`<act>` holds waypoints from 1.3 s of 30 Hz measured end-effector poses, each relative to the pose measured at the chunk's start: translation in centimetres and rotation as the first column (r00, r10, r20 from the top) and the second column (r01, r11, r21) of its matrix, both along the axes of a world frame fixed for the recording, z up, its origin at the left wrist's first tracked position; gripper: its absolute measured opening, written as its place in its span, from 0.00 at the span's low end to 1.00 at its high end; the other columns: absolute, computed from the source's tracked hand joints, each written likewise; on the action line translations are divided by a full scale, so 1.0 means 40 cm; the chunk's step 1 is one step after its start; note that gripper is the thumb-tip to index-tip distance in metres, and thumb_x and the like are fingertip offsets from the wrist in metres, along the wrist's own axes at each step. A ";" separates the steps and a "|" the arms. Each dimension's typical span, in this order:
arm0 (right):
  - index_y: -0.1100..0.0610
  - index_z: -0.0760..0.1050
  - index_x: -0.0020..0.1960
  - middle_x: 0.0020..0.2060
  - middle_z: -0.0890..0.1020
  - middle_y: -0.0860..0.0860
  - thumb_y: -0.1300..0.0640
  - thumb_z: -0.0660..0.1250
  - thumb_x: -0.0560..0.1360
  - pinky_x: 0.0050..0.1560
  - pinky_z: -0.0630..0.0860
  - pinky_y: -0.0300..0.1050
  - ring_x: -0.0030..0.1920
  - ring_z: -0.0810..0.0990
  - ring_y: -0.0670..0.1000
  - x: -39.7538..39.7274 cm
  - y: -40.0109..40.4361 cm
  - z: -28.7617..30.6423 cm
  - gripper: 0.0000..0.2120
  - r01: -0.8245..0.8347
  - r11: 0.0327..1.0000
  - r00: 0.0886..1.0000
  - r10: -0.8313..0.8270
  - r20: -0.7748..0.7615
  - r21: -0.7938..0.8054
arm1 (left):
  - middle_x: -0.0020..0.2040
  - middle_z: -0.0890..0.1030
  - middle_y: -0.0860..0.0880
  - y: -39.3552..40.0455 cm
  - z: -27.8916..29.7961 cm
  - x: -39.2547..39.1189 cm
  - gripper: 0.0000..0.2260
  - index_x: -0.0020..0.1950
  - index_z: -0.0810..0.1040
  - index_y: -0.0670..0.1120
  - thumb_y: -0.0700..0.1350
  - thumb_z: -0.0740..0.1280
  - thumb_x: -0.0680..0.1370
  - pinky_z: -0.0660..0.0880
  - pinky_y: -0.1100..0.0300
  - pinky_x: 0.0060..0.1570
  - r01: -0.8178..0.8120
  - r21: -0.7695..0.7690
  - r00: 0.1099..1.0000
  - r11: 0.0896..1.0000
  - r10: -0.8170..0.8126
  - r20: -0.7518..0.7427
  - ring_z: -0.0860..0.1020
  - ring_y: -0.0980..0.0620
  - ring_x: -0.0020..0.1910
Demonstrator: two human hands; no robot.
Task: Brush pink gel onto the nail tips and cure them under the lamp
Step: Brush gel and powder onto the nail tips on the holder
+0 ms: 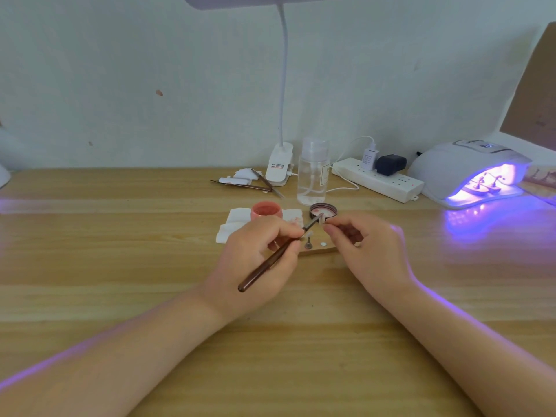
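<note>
Left hand (258,260) grips brush (276,257), bristles at nail tip (321,219) pinched by right hand (364,248); curing lamp (469,173) glows at tabletop's far right edge.

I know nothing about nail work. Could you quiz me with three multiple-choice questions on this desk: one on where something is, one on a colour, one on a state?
1. Where is the curing lamp?
A. far right of the desk
B. far left
C. between the hands

2. What colour is the gel in the open jar?
A. blue
B. pink
C. green

3. What is the left hand doing?
A. lying flat
B. holding a brush
C. lifting the bottle

Answers: 1 A, it glows violet at the right edge. 2 B, the jar looks pink. 3 B, its fingers grip the brush pointed at a nail tip pinched by the right hand.
</note>
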State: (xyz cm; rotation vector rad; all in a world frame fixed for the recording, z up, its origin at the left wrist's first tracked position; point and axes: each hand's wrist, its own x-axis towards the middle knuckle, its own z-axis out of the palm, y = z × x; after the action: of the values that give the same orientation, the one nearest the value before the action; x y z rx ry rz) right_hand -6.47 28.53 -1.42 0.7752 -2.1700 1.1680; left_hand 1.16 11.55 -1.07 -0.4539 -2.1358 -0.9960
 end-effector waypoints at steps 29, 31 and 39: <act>0.55 0.83 0.44 0.34 0.82 0.45 0.61 0.73 0.72 0.38 0.70 0.26 0.40 0.78 0.43 -0.008 0.001 -0.008 0.03 0.007 1.000 1.000 -0.007 -0.029 -0.002 | 0.38 0.77 0.56 -0.001 0.008 0.015 0.06 0.42 0.79 0.40 0.41 0.64 0.72 0.70 0.71 0.44 0.048 -0.048 0.996 0.998 -0.051 -0.067 0.75 0.62 0.39; 0.55 0.83 0.44 0.34 0.82 0.44 0.61 0.73 0.72 0.39 0.72 0.27 0.40 0.79 0.42 -0.008 0.001 -0.008 0.04 -0.003 1.000 1.000 0.003 -0.017 -0.019 | 0.41 0.79 0.56 0.001 0.006 0.015 0.03 0.44 0.78 0.43 0.40 0.65 0.73 0.70 0.74 0.47 0.049 0.057 0.999 0.997 -0.048 -0.019 0.77 0.65 0.43; 0.53 0.83 0.44 0.33 0.82 0.42 0.60 0.72 0.72 0.38 0.76 0.36 0.36 0.80 0.42 -0.005 -0.003 -0.010 0.03 -0.063 0.995 0.998 0.064 0.012 -0.076 | 0.41 0.83 0.53 0.008 0.011 0.006 0.05 0.44 0.77 0.53 0.43 0.64 0.75 0.73 0.67 0.55 0.057 0.347 0.983 0.936 -0.113 0.143 0.75 0.59 0.62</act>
State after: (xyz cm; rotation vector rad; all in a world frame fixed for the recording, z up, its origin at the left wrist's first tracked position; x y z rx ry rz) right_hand -6.65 28.42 -1.81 0.8103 -2.1136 1.2842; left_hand 1.42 11.86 -0.65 -0.3050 -2.0367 -1.4663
